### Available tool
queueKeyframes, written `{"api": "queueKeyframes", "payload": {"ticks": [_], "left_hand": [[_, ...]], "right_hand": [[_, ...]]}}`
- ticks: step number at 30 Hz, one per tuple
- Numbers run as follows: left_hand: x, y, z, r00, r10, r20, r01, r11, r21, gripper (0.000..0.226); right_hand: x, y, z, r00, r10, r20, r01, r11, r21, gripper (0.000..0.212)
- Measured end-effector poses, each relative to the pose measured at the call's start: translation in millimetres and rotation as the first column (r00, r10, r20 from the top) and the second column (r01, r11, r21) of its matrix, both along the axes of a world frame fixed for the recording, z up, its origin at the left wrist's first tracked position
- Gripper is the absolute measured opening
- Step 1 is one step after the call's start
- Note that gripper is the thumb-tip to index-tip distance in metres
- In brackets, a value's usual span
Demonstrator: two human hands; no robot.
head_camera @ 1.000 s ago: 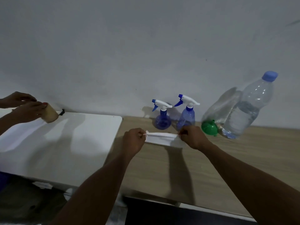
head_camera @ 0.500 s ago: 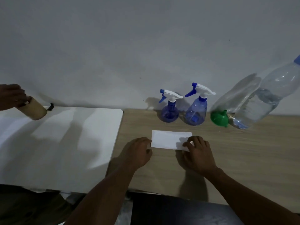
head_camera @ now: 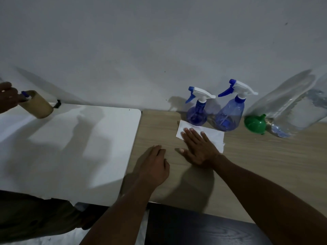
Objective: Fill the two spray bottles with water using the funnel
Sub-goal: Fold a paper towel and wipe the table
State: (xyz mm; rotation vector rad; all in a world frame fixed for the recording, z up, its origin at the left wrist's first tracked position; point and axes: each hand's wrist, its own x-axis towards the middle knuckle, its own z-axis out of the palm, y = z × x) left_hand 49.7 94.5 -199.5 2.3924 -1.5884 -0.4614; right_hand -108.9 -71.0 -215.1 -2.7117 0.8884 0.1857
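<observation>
Two blue spray bottles with white trigger heads stand against the wall: a smaller one (head_camera: 196, 114) and a taller one (head_camera: 230, 115) to its right. A green funnel (head_camera: 255, 124) lies on its side beside them. A large clear water bottle (head_camera: 299, 112) stands at the far right, partly cut off by the frame. A white folded paper (head_camera: 212, 137) lies flat in front of the spray bottles. My right hand (head_camera: 200, 147) lies flat on it, fingers spread. My left hand (head_camera: 154, 167) rests on the wooden table, holding nothing.
The wooden table (head_camera: 265, 165) abuts a white table (head_camera: 70, 147) on the left. At the far left another person's hand (head_camera: 7, 96) holds a brown cardboard roll (head_camera: 37, 106). A dark surface (head_camera: 194, 228) lies below the front edge.
The paper, held up between both hands a second ago, now lies on the table. My right hand has flattened onto it and my left hand has drawn back from its edge.
</observation>
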Motion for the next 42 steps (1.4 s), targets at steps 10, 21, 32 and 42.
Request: {"api": "queueKeyframes", "payload": {"ticks": [10,21,32,42], "left_hand": [[-6,-7,-1,0.998,0.022,0.062,-0.025,0.998,0.054,0.051],[-33,-14,4,0.992,-0.02,0.127,0.014,0.999,0.047,0.049],[-69,-29,-3,0.975,-0.1,0.196,0.102,0.995,-0.001,0.055],[-103,-40,-5,0.969,-0.145,0.2,0.161,0.985,-0.065,0.038]], "right_hand": [[-4,-10,-6,0.993,-0.117,0.035,0.116,0.993,0.022,0.091],[-46,-18,-9,0.987,-0.161,0.029,0.161,0.987,-0.009,0.087],[-109,-19,-12,0.958,-0.281,0.053,0.284,0.958,-0.041,0.086],[-198,-32,-19,0.82,-0.57,0.057,0.572,0.819,-0.037,0.076]]}}
